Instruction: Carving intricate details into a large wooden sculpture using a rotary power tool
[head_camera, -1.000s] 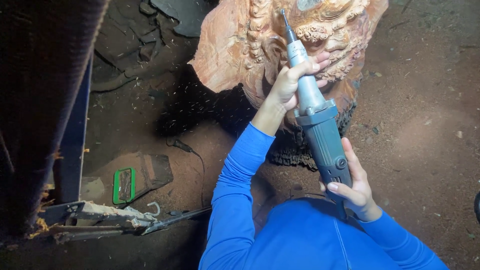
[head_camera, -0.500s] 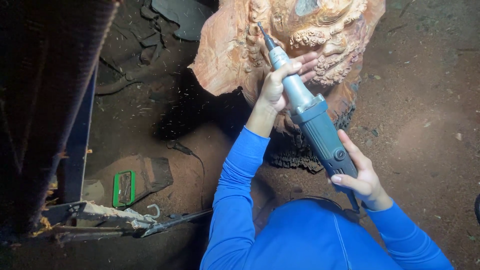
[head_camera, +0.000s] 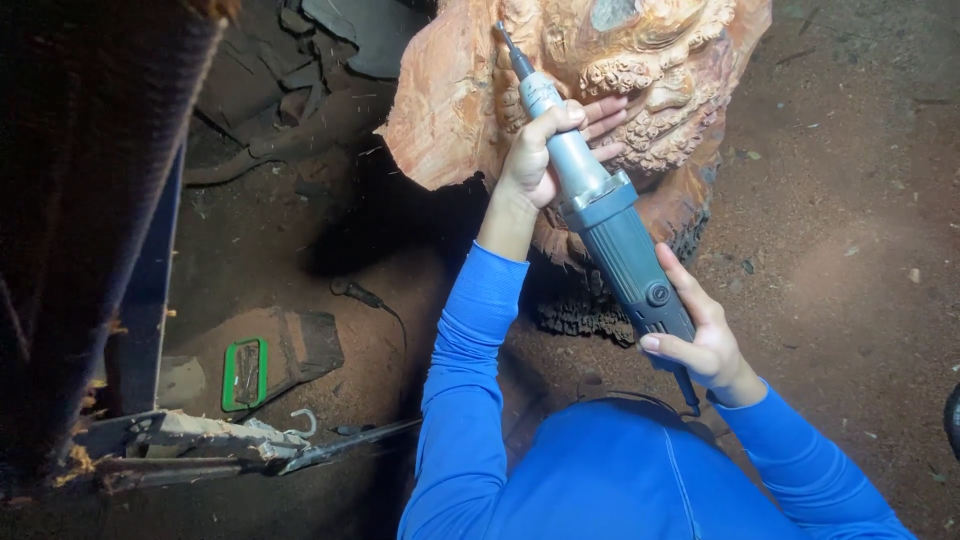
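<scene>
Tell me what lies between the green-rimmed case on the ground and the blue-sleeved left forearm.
In the head view, between the green-rimmed case and the left forearm: reddish dirt ground and a thin black cable.

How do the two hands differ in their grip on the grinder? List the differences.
The left hand wraps the slim grey neck of the grinder, near the bit; the right hand holds the thick blue rear end. The left hand's fingers also rest against the wood carving; the right hand is clear of it. The left arm stretches forward; the right stays close to the body. Both are bare, with blue sleeves.
</scene>
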